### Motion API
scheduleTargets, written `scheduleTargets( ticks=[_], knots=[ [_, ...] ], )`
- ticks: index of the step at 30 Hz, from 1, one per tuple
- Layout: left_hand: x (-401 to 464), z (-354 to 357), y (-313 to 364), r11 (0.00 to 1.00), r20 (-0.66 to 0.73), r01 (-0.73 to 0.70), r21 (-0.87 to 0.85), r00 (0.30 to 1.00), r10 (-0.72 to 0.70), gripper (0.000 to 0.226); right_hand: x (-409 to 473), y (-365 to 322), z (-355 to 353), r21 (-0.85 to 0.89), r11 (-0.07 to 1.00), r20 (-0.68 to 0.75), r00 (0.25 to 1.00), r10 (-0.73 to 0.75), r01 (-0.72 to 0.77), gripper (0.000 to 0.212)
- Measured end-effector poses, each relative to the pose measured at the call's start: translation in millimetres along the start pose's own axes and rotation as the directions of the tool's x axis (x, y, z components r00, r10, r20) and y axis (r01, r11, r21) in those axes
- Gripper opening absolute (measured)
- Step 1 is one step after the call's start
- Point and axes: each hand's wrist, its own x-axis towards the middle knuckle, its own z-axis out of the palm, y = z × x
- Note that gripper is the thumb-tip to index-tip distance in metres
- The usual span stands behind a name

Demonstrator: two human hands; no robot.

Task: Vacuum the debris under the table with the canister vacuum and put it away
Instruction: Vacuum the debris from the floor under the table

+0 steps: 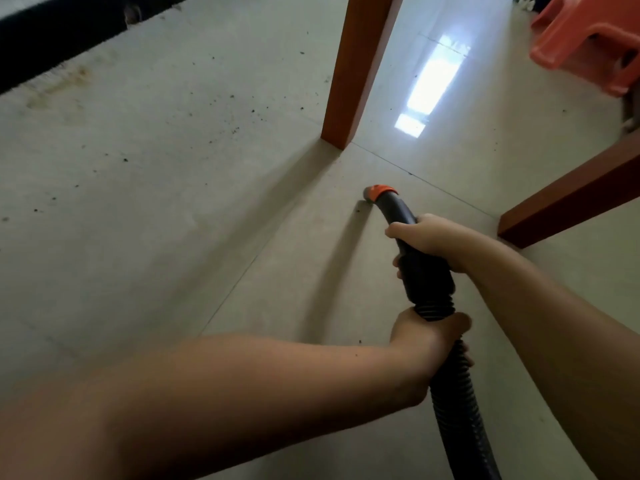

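Black hose [450, 386] gripped in my left hand [427, 344], right hand [427, 239] wrapped round the handle [424, 271], nozzle [379, 192] near the table leg [356, 71]; debris [235, 129] still litters the floor [173, 237], so I judge vacuuming barely underway.

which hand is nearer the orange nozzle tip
Right. The right hand grips the black handle just behind the orange nozzle tip. The left hand holds the ribbed hose further back, behind the right.
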Motion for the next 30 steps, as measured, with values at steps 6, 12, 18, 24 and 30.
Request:
scheduleTargets(
  ticks=[6,12,18,24,30],
  knots=[
    [14,-33,29,0.997,-0.14,-0.043,-0.064,0.99,0.033,0.005,25,-50,23,-0.043,0.994,0.078,0.992,-0.1,0.104,0.025],
    [35,-40,64,0.996,-0.141,-0.046,-0.077,0.989,0.035,0.009,54,-74,10,-0.014,0.994,0.001,0.995,-0.104,0.104,0.034],
    [37,-29,53,0.995,-0.118,-0.055,-0.083,0.992,0.045,0.006,52,-69,5,-0.084,0.991,0.079,0.992,-0.099,0.106,0.035],
    [19,-7,28,0.997,-0.042,-0.073,-0.041,0.997,0.071,0.007,21,-39,-5,-0.091,0.991,0.112,0.99,-0.084,0.095,0.035],
    [-14,7,-11,1.0,0.069,0.0,0.019,0.998,-0.001,0.009,-19,-2,1,-0.107,0.993,0.181,0.983,-0.039,0.059,0.033]
  ],
)
